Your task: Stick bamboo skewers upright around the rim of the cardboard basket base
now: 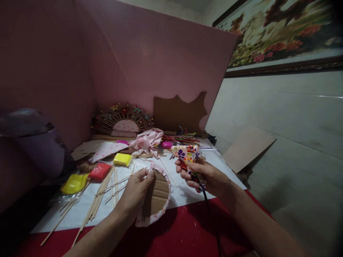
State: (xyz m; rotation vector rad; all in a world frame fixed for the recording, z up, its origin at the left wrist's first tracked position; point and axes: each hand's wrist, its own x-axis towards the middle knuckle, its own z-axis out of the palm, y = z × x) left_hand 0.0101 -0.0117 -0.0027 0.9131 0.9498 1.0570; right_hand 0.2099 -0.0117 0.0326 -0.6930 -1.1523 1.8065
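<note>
My left hand (139, 184) grips the edge of a cardboard piece (157, 196), rounded in outline, with pale pink fabric folded over its rim and bare brown corrugation facing me. In my right hand (202, 173) is a hot glue gun (184, 152) with a bright floral pattern, its nozzle pointing left. A dark cord hangs from the bottom of its handle. My right fingers wrap round the grip, and a gap separates the gun from the cardboard piece. Both are held above the table's front part.
Thin wooden sticks (100, 194) lie left on white paper (128, 203) over a red cloth (184, 232). Yellow (122, 159) and red packets (99, 171) sit nearby. Behind are crumpled pink fabric (147, 140), a decorated half-round fan shape (124, 119) and a cut cardboard sheet (178, 112) against the pink panel.
</note>
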